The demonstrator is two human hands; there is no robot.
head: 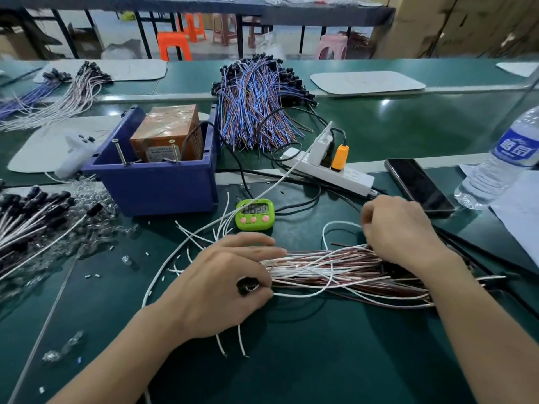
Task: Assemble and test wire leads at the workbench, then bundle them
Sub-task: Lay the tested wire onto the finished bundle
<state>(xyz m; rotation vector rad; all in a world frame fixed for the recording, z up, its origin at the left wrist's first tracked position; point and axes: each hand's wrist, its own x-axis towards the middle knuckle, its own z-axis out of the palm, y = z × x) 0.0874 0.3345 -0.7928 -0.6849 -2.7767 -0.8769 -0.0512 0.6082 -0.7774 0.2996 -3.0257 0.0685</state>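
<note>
Head view, left hand and right hand gripping wire leads, bottle label illegible

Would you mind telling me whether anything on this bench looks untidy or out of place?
Yes. Several white leads splay loose from the wire bundle by the left hand, one looping out near the right hand. Small offcuts litter the bench at left.

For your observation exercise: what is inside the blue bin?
The blue bin holds a film-wrapped orange block; a black cable runs in. The block's base and bin floor are hidden.
</note>
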